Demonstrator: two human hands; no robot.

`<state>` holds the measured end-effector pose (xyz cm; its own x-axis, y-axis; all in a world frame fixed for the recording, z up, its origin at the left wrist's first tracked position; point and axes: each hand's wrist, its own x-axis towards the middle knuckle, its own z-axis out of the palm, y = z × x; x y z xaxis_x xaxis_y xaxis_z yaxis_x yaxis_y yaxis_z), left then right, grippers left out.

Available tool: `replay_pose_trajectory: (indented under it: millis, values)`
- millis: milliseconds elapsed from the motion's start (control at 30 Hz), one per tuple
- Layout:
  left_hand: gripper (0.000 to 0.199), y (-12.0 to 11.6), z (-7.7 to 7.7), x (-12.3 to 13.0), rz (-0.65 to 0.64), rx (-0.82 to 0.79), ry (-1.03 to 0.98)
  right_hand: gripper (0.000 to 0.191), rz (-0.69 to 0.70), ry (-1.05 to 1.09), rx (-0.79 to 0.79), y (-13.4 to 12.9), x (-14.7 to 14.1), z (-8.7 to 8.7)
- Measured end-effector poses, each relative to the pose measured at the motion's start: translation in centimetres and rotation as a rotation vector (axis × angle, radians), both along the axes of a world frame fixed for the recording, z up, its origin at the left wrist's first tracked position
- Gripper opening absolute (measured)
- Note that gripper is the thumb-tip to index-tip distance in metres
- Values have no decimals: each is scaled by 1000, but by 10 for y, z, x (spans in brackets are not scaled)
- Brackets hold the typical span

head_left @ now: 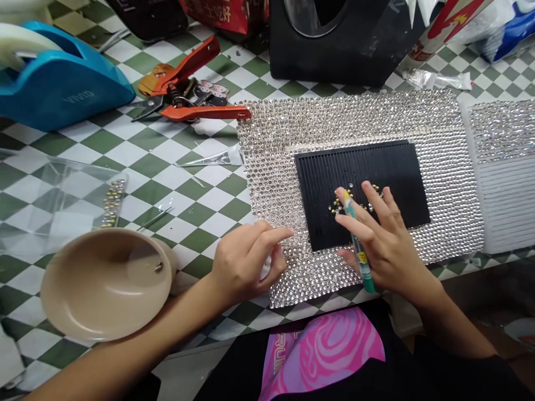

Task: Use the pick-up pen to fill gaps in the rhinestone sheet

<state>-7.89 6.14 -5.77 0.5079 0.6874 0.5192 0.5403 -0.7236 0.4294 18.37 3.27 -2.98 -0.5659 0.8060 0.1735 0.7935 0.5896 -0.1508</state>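
Note:
My right hand (384, 239) hovers over a black ridged tray (363, 161) with its fingers spread around a slim green pen with a yellow tip (361, 256), held between them. Small gold and clear rhinestones (336, 203) lie loose on the ridges below the fingertips. The tray rests on a sheet of silvery rhinestones (271, 161). My left hand (248, 259) is at the left edge of the sheet, fingers curled and index finger pointing right. A bit of something white shows inside that grip; what it is stays hidden.
A beige bowl (96, 289) and a clear box with rhinestones (75, 189) stand left. Behind them are a blue tape dispenser (75, 89) and orange-handled pliers (188, 100). A black container (326, 55) stands at the back; a white grooved tray (510, 195) lies right.

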Motion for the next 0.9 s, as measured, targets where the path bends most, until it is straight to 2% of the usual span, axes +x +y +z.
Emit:
replay_pose_trajectory:
  millis: [100,300,367,433,500,600,667,900]
  values:
    - [22,0,0,0,5,-2,7,44,-9,-25,9,2,-2,-2]
    - [22,1,0,0,-7,-14,-2,43,-95,10,15,-2,17,-1]
    - [23,1,0,0,-1,-18,-1,42,-109,127,-21,-1,20,2]
    - [22,0,1,0,1,-15,1,35,-125,341,-64,4,21,5]
    - [23,0,1,0,4,-9,4,29,-199,575,-79,12,20,8]
    - [23,0,0,-1,6,-14,5,27,-341,799,10,29,20,9]
    - [24,0,-1,-1,2,-21,-1,28,-381,822,55,42,21,10]
    - [24,1,0,-1,-10,-15,-2,15,-281,801,-101,76,25,14]
